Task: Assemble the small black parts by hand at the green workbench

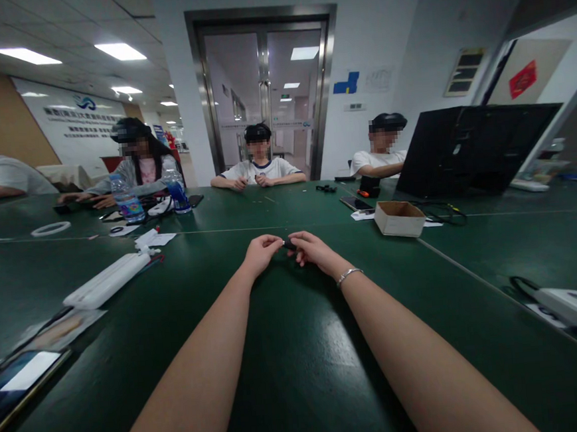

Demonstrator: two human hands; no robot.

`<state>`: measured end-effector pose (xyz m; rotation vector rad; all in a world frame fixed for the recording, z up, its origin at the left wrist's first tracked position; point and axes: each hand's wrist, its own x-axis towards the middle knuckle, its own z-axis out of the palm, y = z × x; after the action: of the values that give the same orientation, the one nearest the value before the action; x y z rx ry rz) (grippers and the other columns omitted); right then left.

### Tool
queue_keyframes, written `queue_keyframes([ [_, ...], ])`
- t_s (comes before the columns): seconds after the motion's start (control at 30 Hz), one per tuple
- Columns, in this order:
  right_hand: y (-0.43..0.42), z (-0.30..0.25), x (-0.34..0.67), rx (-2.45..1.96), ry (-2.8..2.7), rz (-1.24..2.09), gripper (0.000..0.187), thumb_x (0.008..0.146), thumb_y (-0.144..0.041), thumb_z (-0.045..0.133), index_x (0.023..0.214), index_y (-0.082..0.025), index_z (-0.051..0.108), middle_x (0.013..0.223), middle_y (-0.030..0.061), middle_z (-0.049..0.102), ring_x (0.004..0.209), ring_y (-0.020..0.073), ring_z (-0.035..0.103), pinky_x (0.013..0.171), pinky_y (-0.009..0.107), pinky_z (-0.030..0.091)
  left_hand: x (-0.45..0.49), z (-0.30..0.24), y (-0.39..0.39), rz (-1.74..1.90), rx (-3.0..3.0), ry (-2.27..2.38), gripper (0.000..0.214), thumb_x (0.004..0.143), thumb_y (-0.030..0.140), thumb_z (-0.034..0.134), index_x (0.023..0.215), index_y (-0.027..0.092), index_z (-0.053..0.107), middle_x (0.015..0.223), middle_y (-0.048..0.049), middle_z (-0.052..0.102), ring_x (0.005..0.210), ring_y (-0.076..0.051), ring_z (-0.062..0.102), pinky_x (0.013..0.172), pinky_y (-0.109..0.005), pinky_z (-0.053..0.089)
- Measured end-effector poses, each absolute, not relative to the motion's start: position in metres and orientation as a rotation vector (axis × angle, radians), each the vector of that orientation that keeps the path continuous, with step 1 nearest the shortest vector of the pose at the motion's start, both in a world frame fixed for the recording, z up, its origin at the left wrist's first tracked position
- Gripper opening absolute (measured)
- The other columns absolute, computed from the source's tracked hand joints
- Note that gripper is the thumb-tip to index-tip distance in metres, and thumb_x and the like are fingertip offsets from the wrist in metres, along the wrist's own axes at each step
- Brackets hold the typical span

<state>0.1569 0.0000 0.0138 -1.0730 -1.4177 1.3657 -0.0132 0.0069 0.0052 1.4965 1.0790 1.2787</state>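
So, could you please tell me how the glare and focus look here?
Head view throughout: pale glare on the green table between the forearms; ceiling lights near-white; the dark item at the right hand too small and soft to make out.

The table (289,356) was deep green with thin pale seams (465,267), the small piece (289,244) held at centre black. At one o'clock the wall patch (347,85) was blue, at two the decoration (523,78) red; at three the box (400,228) was off-white outside, brown within. The bracelet (349,275) at four was silver, the tape ring (37,232) at nine white (so was the power strip (106,281) between eight and nine), and the shirt (260,171) at eleven white with dark trim.
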Motion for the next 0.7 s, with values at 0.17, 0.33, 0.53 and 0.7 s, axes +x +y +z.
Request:
queue_keyframes([
  [0.17,0.001,0.014,0.157,-1.073,-1.398,1.356,0.042,0.077,-0.013,0.069,0.111,-0.021,0.044,0.083,-0.0002,0.057,0.049,0.0087,0.059,0.037,0.015,0.046,-0.013,0.003,0.008,1.298,1.504,1.067,0.027,0.063,0.035,0.072,0.078,0.014,0.066,0.076,-0.006,0.067,0.075,-0.018,0.06,0.076,-0.031,0.045],
  [0.33,0.001,0.014,0.158,-1.072,-1.417,1.358,0.014,0.09,-0.02,0.051,0.103,-0.016,0.05,0.064,-0.0011,0.057,0.041,0.0085,0.051,0.033,0.015,0.039,-0.013,0.004,0.009,1.287,1.501,1.082,0.025,0.064,0.032,0.071,0.079,0.014,0.065,0.077,-0.006,0.067,0.074,-0.017,0.06,0.076,-0.031,0.046],
  [0.53,0.003,0.008,0.157,-1.11,-1.683,1.154,0.029,0.072,-0.005,0.063,0.098,-0.017,0.057,0.074,-0.0029,0.058,0.047,0.006,0.049,0.04,0.015,0.035,-0.014,-0.004,0.012,1.269,1.613,1.108,0.021,0.069,0.032,0.067,0.08,0.014,0.065,0.081,-0.0069,0.067,0.076,-0.018,0.061,0.075,-0.03,0.046],
  [0.7,0.007,-0.002,0.148,-1.211,-1.873,0.729,0.023,0.064,-0.008,0.071,0.08,-0.015,0.057,0.076,-0.0026,0.059,0.067,0.0119,0.054,0.06,0.021,0.041,-0.013,-0.01,0.01,1.211,1.823,1.19,0.032,0.072,0.046,0.064,0.083,0.016,0.064,0.077,-0.005,0.065,0.071,-0.017,0.058,0.065,-0.027,0.043],
])
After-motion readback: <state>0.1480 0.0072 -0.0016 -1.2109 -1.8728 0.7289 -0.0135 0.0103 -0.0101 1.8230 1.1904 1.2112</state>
